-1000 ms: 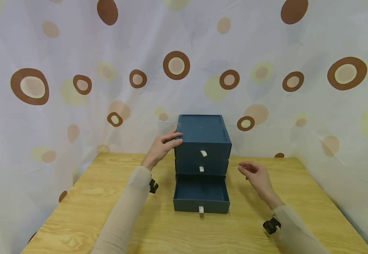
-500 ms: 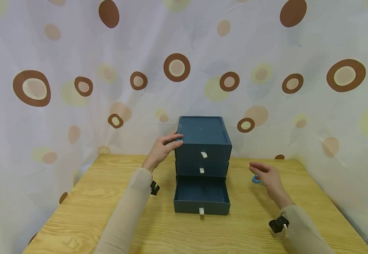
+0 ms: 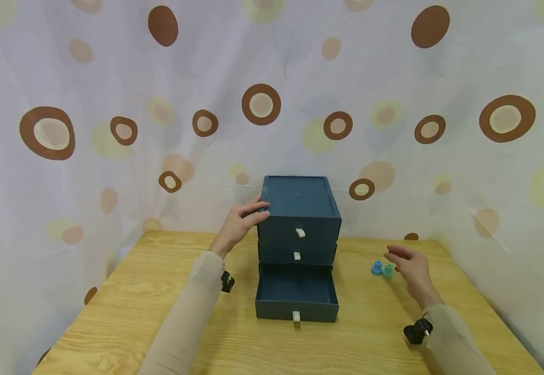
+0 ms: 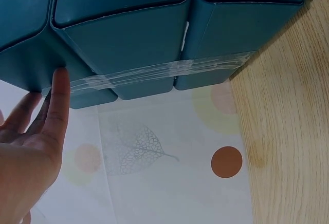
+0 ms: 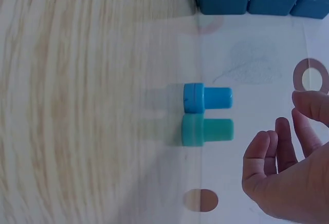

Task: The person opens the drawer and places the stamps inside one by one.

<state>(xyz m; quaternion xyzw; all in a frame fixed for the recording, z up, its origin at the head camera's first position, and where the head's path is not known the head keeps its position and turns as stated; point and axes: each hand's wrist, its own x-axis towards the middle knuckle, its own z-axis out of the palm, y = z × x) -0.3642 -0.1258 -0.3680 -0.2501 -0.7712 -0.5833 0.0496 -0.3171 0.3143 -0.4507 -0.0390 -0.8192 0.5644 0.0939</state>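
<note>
A dark blue drawer cabinet [image 3: 298, 198] stands on the table with its bottom drawer [image 3: 296, 311] pulled out. The upper drawers are closed, each with a white tab. My left hand [image 3: 238, 226] rests against the cabinet's upper left edge; in the left wrist view its extended finger [image 4: 60, 88] touches the side wall. Beside the cabinet, on the right, stand two small stepped pieces with a wide base and a narrower top: one blue [image 3: 377, 268], one green [image 3: 387, 271]. They are side by side. My right hand [image 3: 412, 266] hovers just right of the green piece, fingers loosely bent, holding nothing.
The wooden table [image 3: 159, 291] reaches back to a patterned curtain [image 3: 206, 67] close behind the cabinet. Clear tape [image 4: 169, 69] runs along the cabinet's side. The pulled-out drawer juts toward the table's front.
My right hand has moved right, away from the cabinet, and the blue and green pieces have come into sight beside it. My left hand stays on the cabinet. The head view has tilted slightly up.
</note>
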